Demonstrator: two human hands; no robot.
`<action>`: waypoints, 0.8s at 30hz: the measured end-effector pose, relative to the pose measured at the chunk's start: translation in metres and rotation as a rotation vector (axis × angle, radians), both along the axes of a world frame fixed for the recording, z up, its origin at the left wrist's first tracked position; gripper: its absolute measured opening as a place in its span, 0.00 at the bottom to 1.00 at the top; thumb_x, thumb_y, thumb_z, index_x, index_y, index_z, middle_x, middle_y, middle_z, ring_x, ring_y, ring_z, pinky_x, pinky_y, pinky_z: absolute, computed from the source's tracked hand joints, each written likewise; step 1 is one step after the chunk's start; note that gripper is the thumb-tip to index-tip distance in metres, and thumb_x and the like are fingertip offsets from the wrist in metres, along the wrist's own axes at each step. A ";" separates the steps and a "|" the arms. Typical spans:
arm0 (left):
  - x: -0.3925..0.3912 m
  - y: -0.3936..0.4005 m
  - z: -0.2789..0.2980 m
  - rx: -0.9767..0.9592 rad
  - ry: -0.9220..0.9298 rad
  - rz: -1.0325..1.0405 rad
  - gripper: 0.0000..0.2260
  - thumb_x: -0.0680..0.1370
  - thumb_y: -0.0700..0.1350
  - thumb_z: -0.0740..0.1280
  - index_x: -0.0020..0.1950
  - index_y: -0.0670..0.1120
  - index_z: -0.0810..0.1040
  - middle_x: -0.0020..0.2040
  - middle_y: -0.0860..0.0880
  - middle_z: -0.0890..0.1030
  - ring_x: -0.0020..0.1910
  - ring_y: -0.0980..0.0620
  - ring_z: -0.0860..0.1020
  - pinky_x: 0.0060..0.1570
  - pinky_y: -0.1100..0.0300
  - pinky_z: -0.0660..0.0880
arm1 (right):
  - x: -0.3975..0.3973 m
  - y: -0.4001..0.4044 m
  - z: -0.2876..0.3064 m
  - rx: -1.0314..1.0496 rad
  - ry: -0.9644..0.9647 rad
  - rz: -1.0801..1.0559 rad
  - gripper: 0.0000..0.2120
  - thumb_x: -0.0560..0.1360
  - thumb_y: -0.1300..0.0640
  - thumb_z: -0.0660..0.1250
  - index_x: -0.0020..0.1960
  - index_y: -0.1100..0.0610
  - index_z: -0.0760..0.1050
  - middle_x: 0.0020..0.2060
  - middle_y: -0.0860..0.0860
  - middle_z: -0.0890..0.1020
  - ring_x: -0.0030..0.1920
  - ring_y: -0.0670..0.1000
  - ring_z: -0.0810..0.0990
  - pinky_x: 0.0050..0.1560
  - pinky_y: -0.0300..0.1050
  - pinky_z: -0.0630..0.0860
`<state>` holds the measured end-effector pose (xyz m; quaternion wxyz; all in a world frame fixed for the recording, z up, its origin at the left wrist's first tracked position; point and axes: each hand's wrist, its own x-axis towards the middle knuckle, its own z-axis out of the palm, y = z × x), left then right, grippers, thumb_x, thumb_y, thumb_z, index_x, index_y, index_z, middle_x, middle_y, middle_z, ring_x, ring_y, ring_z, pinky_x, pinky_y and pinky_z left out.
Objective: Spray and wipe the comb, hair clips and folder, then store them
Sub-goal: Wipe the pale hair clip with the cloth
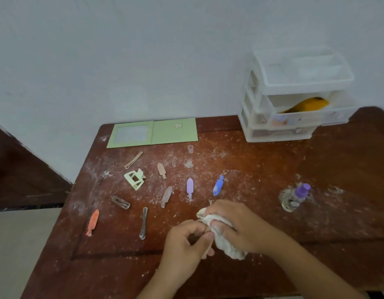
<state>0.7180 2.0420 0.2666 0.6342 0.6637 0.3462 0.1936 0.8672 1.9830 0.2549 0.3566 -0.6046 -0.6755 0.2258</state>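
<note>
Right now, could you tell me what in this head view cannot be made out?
- What the left hand pinches: a thin pale item, mostly covered by its fingers and by the cloth that the right hand grips.
- Orange thing in the drawer unit: half hidden by the drawer front.
- Label on the spray bottle: too small and blurred.
- Motif on the green folder: too small.

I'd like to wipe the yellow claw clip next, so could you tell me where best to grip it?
Pinch the yellow claw clip from above across its two angled side frames. It seems to lie tilted on the table, teeth lower right, with open space all round.
</note>
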 end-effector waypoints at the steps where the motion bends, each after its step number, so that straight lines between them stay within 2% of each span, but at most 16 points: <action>1: 0.000 0.000 -0.001 0.050 0.016 -0.008 0.17 0.71 0.33 0.68 0.25 0.49 0.74 0.22 0.48 0.74 0.20 0.60 0.75 0.25 0.68 0.69 | -0.001 -0.001 -0.001 -0.012 0.038 -0.004 0.18 0.72 0.51 0.54 0.54 0.59 0.75 0.43 0.34 0.70 0.46 0.28 0.70 0.48 0.23 0.64; 3: 0.003 -0.001 -0.005 0.161 0.072 -0.004 0.19 0.71 0.33 0.68 0.25 0.51 0.74 0.25 0.49 0.73 0.21 0.61 0.74 0.27 0.71 0.69 | -0.006 -0.006 -0.003 -0.044 0.136 -0.082 0.16 0.71 0.49 0.56 0.50 0.58 0.75 0.40 0.36 0.72 0.44 0.30 0.72 0.44 0.23 0.65; 4: 0.005 -0.001 -0.007 0.206 0.093 -0.001 0.19 0.71 0.33 0.68 0.24 0.52 0.74 0.24 0.49 0.73 0.21 0.61 0.74 0.28 0.72 0.68 | -0.009 -0.007 -0.006 -0.057 0.196 -0.168 0.11 0.70 0.50 0.57 0.47 0.54 0.74 0.38 0.37 0.73 0.42 0.31 0.73 0.41 0.24 0.66; 6: 0.009 -0.001 -0.010 0.226 0.117 0.004 0.20 0.71 0.35 0.68 0.22 0.53 0.75 0.25 0.49 0.73 0.21 0.61 0.74 0.27 0.73 0.68 | -0.010 -0.006 -0.012 -0.060 0.405 -0.460 0.04 0.71 0.54 0.58 0.43 0.47 0.71 0.35 0.41 0.76 0.37 0.35 0.75 0.38 0.28 0.67; 8: 0.011 -0.001 -0.015 0.136 0.152 0.014 0.20 0.72 0.34 0.68 0.23 0.53 0.76 0.27 0.50 0.74 0.20 0.61 0.74 0.26 0.73 0.68 | -0.001 -0.005 -0.018 -0.066 0.566 -0.742 0.06 0.75 0.57 0.58 0.42 0.48 0.71 0.37 0.45 0.77 0.39 0.42 0.76 0.37 0.34 0.68; 10: 0.010 0.001 -0.019 0.026 0.193 0.034 0.15 0.73 0.35 0.67 0.28 0.49 0.77 0.23 0.51 0.75 0.18 0.61 0.72 0.25 0.71 0.68 | 0.012 -0.010 -0.026 -0.133 0.332 -0.772 0.08 0.74 0.53 0.57 0.49 0.50 0.73 0.44 0.46 0.77 0.44 0.44 0.74 0.41 0.30 0.67; 11: 0.010 0.003 -0.022 -0.026 0.201 0.050 0.13 0.73 0.35 0.66 0.30 0.46 0.78 0.21 0.51 0.75 0.17 0.61 0.71 0.24 0.70 0.68 | 0.018 -0.013 -0.033 -0.212 0.165 -0.706 0.14 0.73 0.51 0.55 0.55 0.52 0.74 0.48 0.46 0.76 0.49 0.43 0.73 0.46 0.29 0.66; 14: 0.014 0.012 -0.026 -0.153 0.177 0.128 0.11 0.74 0.33 0.65 0.33 0.41 0.78 0.20 0.49 0.74 0.18 0.59 0.72 0.21 0.69 0.69 | 0.027 -0.016 -0.052 -0.522 -0.218 -0.527 0.25 0.71 0.47 0.50 0.66 0.50 0.67 0.60 0.50 0.73 0.60 0.51 0.70 0.60 0.43 0.65; 16: 0.022 0.017 -0.024 -0.211 0.162 0.167 0.10 0.74 0.34 0.65 0.34 0.42 0.79 0.21 0.48 0.75 0.20 0.59 0.74 0.22 0.68 0.71 | 0.031 -0.014 -0.057 -0.624 -0.323 -0.469 0.26 0.74 0.44 0.49 0.71 0.46 0.58 0.67 0.49 0.66 0.66 0.52 0.64 0.64 0.45 0.61; 18: 0.032 0.024 -0.019 -0.199 0.164 0.172 0.10 0.75 0.36 0.65 0.35 0.43 0.80 0.23 0.48 0.77 0.24 0.57 0.76 0.27 0.65 0.74 | 0.037 -0.010 -0.052 -0.566 -0.328 -0.471 0.33 0.69 0.37 0.42 0.73 0.45 0.51 0.72 0.47 0.57 0.71 0.50 0.56 0.67 0.46 0.56; 19: 0.039 0.030 -0.017 -0.167 0.161 0.171 0.09 0.75 0.37 0.65 0.36 0.43 0.81 0.24 0.49 0.77 0.27 0.55 0.77 0.31 0.63 0.74 | 0.041 -0.008 -0.046 -0.514 -0.316 -0.514 0.39 0.64 0.35 0.37 0.73 0.46 0.51 0.73 0.48 0.55 0.72 0.50 0.54 0.69 0.47 0.55; 20: 0.048 0.035 -0.013 -0.130 0.150 0.170 0.07 0.75 0.38 0.65 0.38 0.43 0.81 0.27 0.49 0.78 0.30 0.53 0.77 0.35 0.60 0.74 | 0.046 -0.006 -0.038 -0.432 -0.283 -0.563 0.42 0.62 0.36 0.37 0.73 0.50 0.55 0.72 0.51 0.58 0.72 0.51 0.56 0.69 0.49 0.56; 21: 0.059 0.040 -0.007 -0.084 0.133 0.163 0.05 0.75 0.40 0.66 0.41 0.44 0.80 0.30 0.48 0.79 0.33 0.52 0.76 0.37 0.59 0.73 | 0.054 -0.003 -0.030 -0.298 -0.266 -0.615 0.41 0.63 0.37 0.40 0.70 0.55 0.63 0.69 0.55 0.65 0.69 0.54 0.63 0.67 0.51 0.62; 22: 0.072 0.044 0.000 -0.030 0.114 0.152 0.03 0.75 0.41 0.66 0.43 0.47 0.79 0.34 0.48 0.79 0.34 0.52 0.76 0.37 0.60 0.72 | 0.063 -0.001 -0.022 -0.130 -0.311 -0.671 0.35 0.66 0.41 0.47 0.63 0.59 0.72 0.61 0.58 0.74 0.63 0.56 0.72 0.61 0.52 0.69; 23: 0.086 0.049 0.007 0.035 0.097 0.137 0.03 0.75 0.42 0.66 0.46 0.49 0.77 0.36 0.49 0.79 0.33 0.53 0.75 0.35 0.62 0.71 | 0.074 0.001 -0.012 0.032 -0.386 -0.736 0.28 0.67 0.45 0.52 0.54 0.60 0.78 0.53 0.57 0.80 0.54 0.56 0.79 0.54 0.49 0.74; 24: 0.102 0.054 0.016 0.093 0.069 0.125 0.04 0.75 0.42 0.66 0.48 0.50 0.77 0.35 0.50 0.78 0.32 0.54 0.74 0.33 0.64 0.70 | 0.087 0.002 -0.001 0.167 -0.427 -0.801 0.22 0.67 0.47 0.56 0.49 0.60 0.81 0.47 0.55 0.82 0.49 0.54 0.81 0.50 0.45 0.74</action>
